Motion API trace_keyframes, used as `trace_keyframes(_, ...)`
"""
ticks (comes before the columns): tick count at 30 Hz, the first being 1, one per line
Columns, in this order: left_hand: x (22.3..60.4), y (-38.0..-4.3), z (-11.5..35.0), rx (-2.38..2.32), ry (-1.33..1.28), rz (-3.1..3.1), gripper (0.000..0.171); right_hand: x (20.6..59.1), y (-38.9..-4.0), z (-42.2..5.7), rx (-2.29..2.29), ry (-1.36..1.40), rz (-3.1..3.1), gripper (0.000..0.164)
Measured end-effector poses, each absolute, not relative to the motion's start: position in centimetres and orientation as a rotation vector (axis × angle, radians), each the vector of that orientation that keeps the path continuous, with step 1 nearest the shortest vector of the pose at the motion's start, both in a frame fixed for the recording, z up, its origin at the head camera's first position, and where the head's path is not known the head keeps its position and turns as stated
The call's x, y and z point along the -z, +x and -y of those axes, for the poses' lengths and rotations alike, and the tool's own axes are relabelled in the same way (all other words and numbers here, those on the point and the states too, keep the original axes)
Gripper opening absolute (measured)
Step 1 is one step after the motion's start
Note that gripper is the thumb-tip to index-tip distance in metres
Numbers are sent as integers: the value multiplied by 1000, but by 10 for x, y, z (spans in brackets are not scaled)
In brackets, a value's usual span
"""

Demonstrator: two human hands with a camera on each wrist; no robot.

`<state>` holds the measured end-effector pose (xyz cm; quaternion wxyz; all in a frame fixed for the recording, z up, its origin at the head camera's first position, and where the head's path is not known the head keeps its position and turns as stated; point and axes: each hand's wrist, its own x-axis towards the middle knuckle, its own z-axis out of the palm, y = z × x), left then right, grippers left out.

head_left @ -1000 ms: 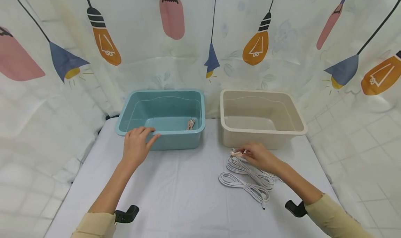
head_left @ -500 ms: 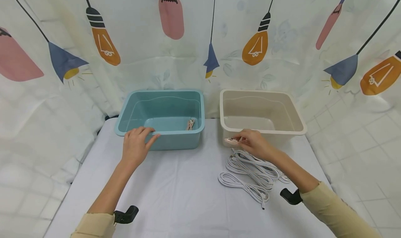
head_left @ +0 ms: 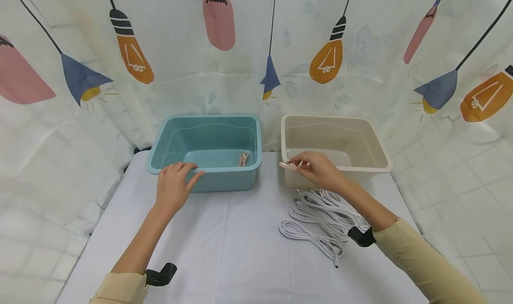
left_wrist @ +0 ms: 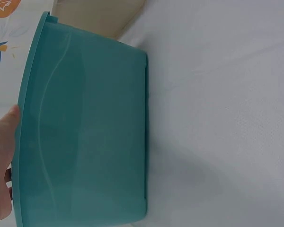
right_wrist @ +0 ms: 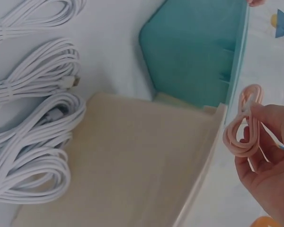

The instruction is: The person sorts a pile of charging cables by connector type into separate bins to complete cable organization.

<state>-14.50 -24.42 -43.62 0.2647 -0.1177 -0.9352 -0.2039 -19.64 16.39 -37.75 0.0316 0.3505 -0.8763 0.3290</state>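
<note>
My right hand (head_left: 320, 172) pinches a small coiled pink cable (right_wrist: 244, 124) between thumb and fingers. It is raised over the front left rim of the beige bin (head_left: 340, 167). In the right wrist view the cable hangs as a neat looped bundle beside the bin's rim. My left hand (head_left: 173, 186) rests on the front rim of the teal bin (head_left: 224, 179), its fingers relaxed over the edge. A small pinkish cable bundle (head_left: 243, 158) lies inside that bin at the right. Several bundled white cables (head_left: 320, 215) lie in front of the beige bin, below my right forearm.
Both bins stand side by side at the back of a white-covered table (head_left: 240, 250), with a narrow gap between them. A patterned curtain (head_left: 240, 81) hangs behind. Black wrist mounts (head_left: 161, 275) stick out from both sleeves.
My right hand has lifted the pink cable off the white cable pile and carried it up and slightly left to the beige bin's rim. The left hand stays on the teal bin.
</note>
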Motion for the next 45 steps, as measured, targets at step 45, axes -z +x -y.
trace_keyframes(45,438,-145,244,569,-306,2532,26,326,-271,-44,-916,975,2890,27)
